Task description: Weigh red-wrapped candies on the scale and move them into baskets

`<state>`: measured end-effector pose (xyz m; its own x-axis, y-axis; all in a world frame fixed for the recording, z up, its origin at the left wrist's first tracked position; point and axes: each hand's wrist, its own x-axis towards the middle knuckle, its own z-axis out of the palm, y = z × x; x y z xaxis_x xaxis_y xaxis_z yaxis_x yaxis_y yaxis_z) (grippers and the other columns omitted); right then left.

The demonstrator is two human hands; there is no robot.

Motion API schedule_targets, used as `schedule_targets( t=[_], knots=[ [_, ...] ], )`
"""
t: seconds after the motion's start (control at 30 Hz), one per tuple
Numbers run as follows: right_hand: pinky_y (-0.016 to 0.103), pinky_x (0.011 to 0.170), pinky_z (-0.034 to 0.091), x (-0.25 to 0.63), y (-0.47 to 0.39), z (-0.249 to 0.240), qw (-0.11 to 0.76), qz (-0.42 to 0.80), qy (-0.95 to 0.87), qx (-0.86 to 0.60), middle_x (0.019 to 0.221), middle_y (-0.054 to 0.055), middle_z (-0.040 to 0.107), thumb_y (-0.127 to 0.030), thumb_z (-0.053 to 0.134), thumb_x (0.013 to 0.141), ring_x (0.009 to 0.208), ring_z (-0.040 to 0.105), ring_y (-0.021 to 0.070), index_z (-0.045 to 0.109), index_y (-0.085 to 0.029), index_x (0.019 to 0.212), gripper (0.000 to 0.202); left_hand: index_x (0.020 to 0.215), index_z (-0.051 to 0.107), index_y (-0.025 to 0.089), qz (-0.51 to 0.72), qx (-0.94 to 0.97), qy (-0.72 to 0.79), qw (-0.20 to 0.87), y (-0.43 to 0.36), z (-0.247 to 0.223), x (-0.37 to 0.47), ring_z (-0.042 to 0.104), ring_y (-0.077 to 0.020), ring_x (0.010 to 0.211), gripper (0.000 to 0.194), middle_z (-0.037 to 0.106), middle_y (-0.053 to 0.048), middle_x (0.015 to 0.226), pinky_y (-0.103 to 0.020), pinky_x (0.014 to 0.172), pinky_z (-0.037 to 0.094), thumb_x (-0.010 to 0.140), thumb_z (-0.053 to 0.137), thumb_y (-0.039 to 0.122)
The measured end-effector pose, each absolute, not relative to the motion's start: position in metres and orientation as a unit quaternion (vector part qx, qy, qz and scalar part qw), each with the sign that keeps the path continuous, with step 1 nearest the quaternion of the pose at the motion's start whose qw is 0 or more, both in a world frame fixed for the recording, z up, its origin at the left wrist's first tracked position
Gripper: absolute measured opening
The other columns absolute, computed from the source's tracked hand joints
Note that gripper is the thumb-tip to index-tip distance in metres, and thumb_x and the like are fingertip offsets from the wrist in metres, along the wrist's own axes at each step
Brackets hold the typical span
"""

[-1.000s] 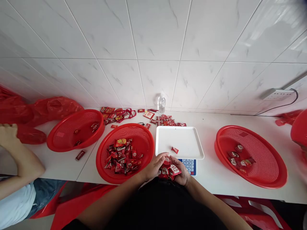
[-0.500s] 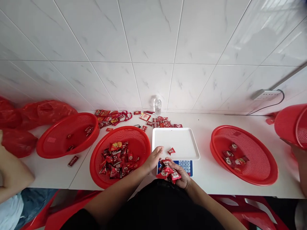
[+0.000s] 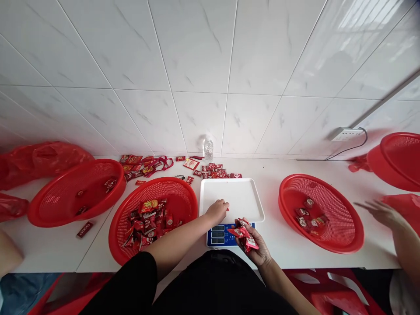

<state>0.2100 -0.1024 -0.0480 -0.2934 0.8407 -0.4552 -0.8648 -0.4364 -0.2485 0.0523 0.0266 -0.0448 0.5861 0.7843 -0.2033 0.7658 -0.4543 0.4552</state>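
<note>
My left hand (image 3: 217, 212) is over the white weighing tray (image 3: 243, 197), fingers closed on a small red candy packet, of which only a red corner shows. In front of the tray, my right hand (image 3: 260, 250) is wrapped round several red candy packets (image 3: 244, 236). Beneath them is the blue panel of the scale (image 3: 218, 235), its right part covered by that hand. Left of the scale stands a red basket (image 3: 175, 190) with a pile of red and dark packets. To the right, another red basket (image 3: 337, 205) holds several packets.
A third red basket (image 3: 65, 183) stands at the left near red plastic bags (image 3: 62, 157). Loose packets (image 3: 215, 170) and a clear bottle (image 3: 208, 149) lie and stand along the wall. At the right is another person's hand (image 3: 383, 213) near a tilted red basket (image 3: 398, 162).
My left hand has moved forward onto the tray and closed on the packet lying there. My right hand keeps its packets, slightly to the right. The other person's hand has left the tilted basket.
</note>
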Motion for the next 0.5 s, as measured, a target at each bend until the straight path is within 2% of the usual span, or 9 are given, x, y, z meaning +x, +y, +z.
schedule_targets(
  t=[0.07,0.13,0.23,0.3,0.37,0.5],
  knots=[
    [0.033,0.075,0.055,0.212,-0.099,-0.047,0.533,0.801,0.027,-0.271,0.113,-0.002,0.065,-0.023,0.068,0.076,0.101,0.062,0.0192,0.056,-0.030,0.106,0.033,0.089,0.057,0.019,0.086,0.798,0.489,0.341,0.023,-0.045,0.047,0.057,-0.0182,0.083,0.017,0.060,-0.005,0.085,-0.031,0.075,0.045,0.080,0.043,0.015],
    [0.033,0.075,0.055,0.211,-0.094,-0.045,0.530,0.803,0.023,-0.272,0.114,-0.002,0.065,-0.024,0.069,0.076,0.104,0.061,0.0201,0.057,-0.031,0.104,0.032,0.093,0.055,0.019,0.154,0.702,0.511,0.471,0.015,-0.042,0.040,0.058,-0.0150,0.071,0.016,0.061,-0.002,0.078,-0.030,0.070,0.047,0.084,0.044,0.023],
    [0.032,0.073,0.055,0.204,-0.085,-0.042,0.522,0.804,0.018,-0.285,0.112,0.000,0.066,-0.023,0.070,0.074,0.099,0.063,0.0197,0.057,-0.029,0.106,0.035,0.102,0.051,0.019,0.216,0.572,0.490,0.621,-0.001,-0.033,0.030,0.062,-0.0135,0.070,0.023,0.063,-0.003,0.088,-0.030,0.069,0.050,0.084,0.048,0.033],
    [0.032,0.071,0.055,0.197,-0.079,-0.041,0.519,0.803,0.026,-0.293,0.105,0.000,0.068,-0.021,0.070,0.073,0.090,0.066,0.0182,0.057,-0.028,0.108,0.037,0.107,0.051,0.020,0.244,0.561,0.477,0.631,-0.011,-0.026,0.023,0.063,-0.0142,0.077,0.029,0.062,-0.006,0.102,-0.031,0.073,0.051,0.082,0.052,0.036],
    [0.032,0.069,0.055,0.190,-0.074,-0.040,0.510,0.810,0.030,-0.287,0.099,0.000,0.069,-0.019,0.070,0.072,0.084,0.067,0.0172,0.057,-0.028,0.109,0.040,0.109,0.052,0.022,0.264,0.590,0.480,0.594,-0.019,-0.019,0.017,0.063,-0.0148,0.083,0.032,0.059,-0.006,0.113,-0.031,0.079,0.050,0.082,0.054,0.038],
    [0.032,0.067,0.055,0.180,-0.068,-0.039,0.479,0.836,0.010,-0.266,0.098,0.000,0.069,-0.021,0.071,0.073,0.084,0.067,0.0181,0.052,-0.028,0.114,0.046,0.113,0.052,0.025,0.281,0.627,0.475,0.550,-0.027,-0.009,0.012,0.059,-0.0166,0.101,0.031,0.058,-0.004,0.118,-0.032,0.091,0.046,0.086,0.048,0.041]
  ],
)
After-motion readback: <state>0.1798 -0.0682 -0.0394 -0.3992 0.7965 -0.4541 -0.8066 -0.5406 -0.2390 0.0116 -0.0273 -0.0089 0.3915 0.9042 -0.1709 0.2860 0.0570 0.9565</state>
